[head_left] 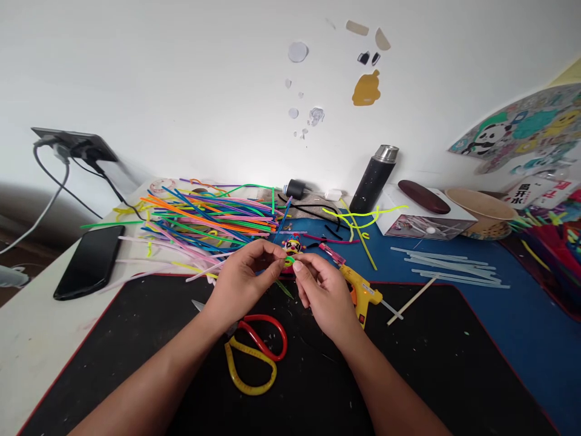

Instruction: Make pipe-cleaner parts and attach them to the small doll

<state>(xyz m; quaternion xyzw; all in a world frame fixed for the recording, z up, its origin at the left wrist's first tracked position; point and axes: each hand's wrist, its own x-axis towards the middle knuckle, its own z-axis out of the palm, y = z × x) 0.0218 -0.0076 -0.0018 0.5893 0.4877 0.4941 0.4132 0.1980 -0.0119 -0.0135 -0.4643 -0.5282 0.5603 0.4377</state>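
A small bright green coil (289,261), apparently bent pipe cleaner, sits between the fingertips of both hands. My left hand (247,278) pinches it from the left with thumb and forefinger. From the right, the thumb and fingers of my right hand (324,290) are closed on it too. Just behind is a small colourful figure (293,243) with a painted face, its lower part hidden. Scissors (265,342) with one red and one yellow handle lie below my left hand, blades partly covered by the wrist. A yellow glue gun (363,293) rests beside my right hand.
Many coloured pipe cleaners (209,215) are heaped at the back left, near a black phone (91,260). Glue sticks (454,266) and a wooden stick (413,301) lie right. A black flask (373,178), a box (422,212) and a basket (481,206) stand behind. A black mat (318,387) is underneath.
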